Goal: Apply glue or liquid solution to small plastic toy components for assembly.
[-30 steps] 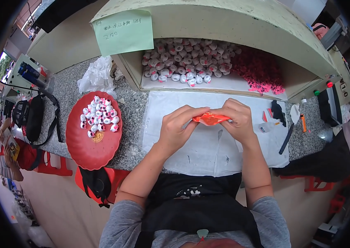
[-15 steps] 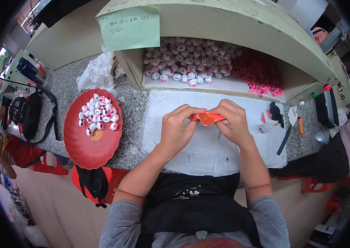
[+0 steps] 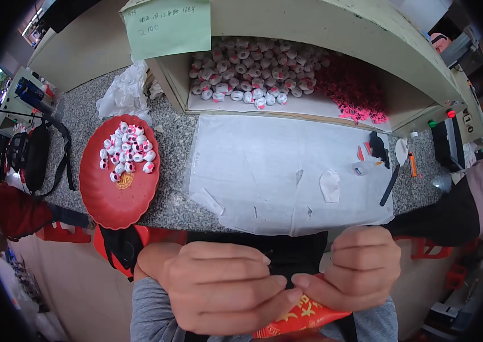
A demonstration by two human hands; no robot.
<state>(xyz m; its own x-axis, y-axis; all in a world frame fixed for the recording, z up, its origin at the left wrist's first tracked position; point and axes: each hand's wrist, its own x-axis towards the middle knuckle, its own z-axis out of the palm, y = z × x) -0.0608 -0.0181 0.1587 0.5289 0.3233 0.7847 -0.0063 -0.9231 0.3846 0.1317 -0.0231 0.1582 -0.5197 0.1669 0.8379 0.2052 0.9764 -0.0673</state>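
Red packet point(image 3: 313, 320) held close to the body, nearer than the counter point(image 3: 174, 139)
Left hand point(image 3: 218, 288) and right hand point(image 3: 361, 269) pinch its upper edge, fingers curled; an even grip from both sides (no hard squeeze) should limit crumpling.

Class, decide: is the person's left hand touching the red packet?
Touching: the head view shows the left hand gripping the red packet and covering part of its edge.
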